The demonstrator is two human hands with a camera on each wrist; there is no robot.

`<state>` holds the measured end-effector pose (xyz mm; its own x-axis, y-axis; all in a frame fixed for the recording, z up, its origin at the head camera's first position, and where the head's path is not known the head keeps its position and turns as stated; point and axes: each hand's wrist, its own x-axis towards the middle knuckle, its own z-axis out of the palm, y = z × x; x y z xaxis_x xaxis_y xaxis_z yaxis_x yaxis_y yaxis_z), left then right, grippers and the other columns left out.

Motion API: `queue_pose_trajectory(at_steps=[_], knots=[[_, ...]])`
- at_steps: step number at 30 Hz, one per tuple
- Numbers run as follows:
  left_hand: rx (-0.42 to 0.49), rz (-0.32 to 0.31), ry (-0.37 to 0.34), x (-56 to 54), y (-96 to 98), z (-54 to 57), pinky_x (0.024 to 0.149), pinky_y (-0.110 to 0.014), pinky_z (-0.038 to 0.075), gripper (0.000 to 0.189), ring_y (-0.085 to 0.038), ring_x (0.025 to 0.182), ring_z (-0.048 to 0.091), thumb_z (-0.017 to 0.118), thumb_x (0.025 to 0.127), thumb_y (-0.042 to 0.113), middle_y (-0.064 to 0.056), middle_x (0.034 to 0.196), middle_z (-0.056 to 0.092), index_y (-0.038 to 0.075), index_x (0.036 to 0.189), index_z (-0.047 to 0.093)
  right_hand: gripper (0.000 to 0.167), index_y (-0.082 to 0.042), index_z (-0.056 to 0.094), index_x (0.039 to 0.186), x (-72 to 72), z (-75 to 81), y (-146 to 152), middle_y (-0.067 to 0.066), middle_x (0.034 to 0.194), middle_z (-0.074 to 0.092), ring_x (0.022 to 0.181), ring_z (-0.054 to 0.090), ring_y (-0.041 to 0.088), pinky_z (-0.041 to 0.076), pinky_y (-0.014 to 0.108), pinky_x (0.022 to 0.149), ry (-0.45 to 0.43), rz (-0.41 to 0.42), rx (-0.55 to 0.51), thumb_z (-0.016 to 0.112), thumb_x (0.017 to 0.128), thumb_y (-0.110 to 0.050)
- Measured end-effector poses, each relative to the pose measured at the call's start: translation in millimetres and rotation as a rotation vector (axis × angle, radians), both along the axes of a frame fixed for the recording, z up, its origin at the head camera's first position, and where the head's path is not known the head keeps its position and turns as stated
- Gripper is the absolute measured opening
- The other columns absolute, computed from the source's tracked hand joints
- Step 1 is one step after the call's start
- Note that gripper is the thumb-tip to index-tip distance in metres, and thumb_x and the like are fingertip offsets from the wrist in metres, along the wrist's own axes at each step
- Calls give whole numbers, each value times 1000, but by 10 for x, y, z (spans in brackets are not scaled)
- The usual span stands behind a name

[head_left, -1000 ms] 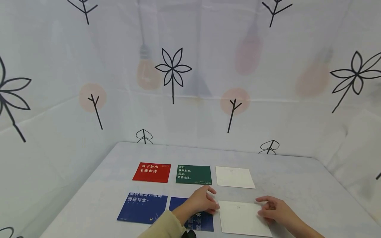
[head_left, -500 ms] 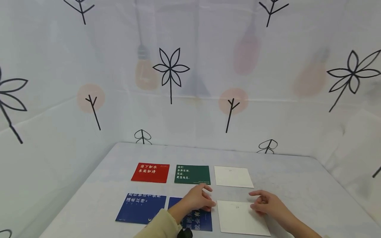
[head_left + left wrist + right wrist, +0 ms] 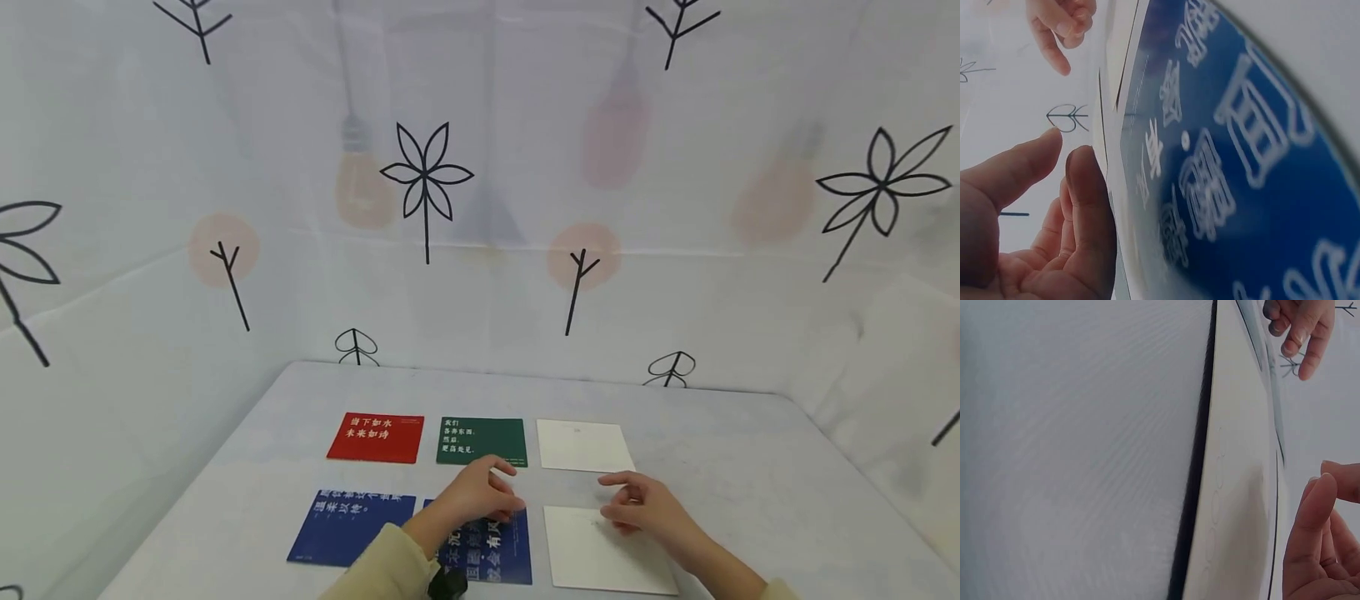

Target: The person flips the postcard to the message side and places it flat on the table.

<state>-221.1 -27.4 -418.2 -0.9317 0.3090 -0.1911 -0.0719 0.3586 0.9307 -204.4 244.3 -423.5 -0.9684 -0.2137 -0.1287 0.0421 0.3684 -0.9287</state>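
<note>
Over the right-hand blue postcard (image 3: 506, 558), printed with white characters, my left hand (image 3: 480, 492) hovers with its fingers loosely bent and nothing held. That card fills much of the left wrist view, beside the fingers. My right hand (image 3: 648, 510) is above the far right part of the front white postcard (image 3: 600, 562), thumb and index tips near each other. No card shows between those fingers (image 3: 1316, 515) in the right wrist view. A green postcard (image 3: 480, 435) lies just beyond the left fingertips, and another white postcard (image 3: 583, 446) lies beyond the right hand.
A red postcard (image 3: 375, 443) lies at the back left, with another blue postcard (image 3: 348, 529) in front of it. The cards form two rows on a white-covered table (image 3: 720, 442). A patterned white cloth (image 3: 495, 317) hangs around the table's back and sides.
Both hands have drifted left and slightly away from me; the left has moved off the white card's edge, the right further over that card. The head view has shifted slightly. The cards stay put.
</note>
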Motion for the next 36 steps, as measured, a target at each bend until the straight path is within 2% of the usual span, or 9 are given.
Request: queue_pose_trajectory(at_steps=[9,18,22,36], knots=[[22,16,13,-42,-183,-20,61,-32,55,42,-20,64,64,74,77,5,-8,83,59,1,114,55,48,11,51,118,-45,-18,-138,4,74,55,64,57,18,53,31,60,31,0,-30,72,78,-6],[27,-4,20,-90,-346,-6,64,-32,55,43,-20,68,65,74,79,7,-8,84,60,-1,116,54,47,7,54,118,-104,-39,-338,7,76,55,64,57,19,53,32,61,-9,-69,-27,73,77,-5],[11,0,34,-120,-421,6,65,-33,55,43,-21,69,65,74,78,9,-9,86,60,-1,115,54,45,5,56,116,-122,-45,-440,7,76,56,62,56,18,53,31,60,-6,-111,-16,74,76,-5],[-64,44,90,-216,-640,31,68,-34,55,45,-20,71,66,75,79,14,-8,86,61,0,117,55,42,4,58,114,-215,-12,-676,7,76,55,63,56,18,54,31,62,37,-142,-43,73,76,-3]])
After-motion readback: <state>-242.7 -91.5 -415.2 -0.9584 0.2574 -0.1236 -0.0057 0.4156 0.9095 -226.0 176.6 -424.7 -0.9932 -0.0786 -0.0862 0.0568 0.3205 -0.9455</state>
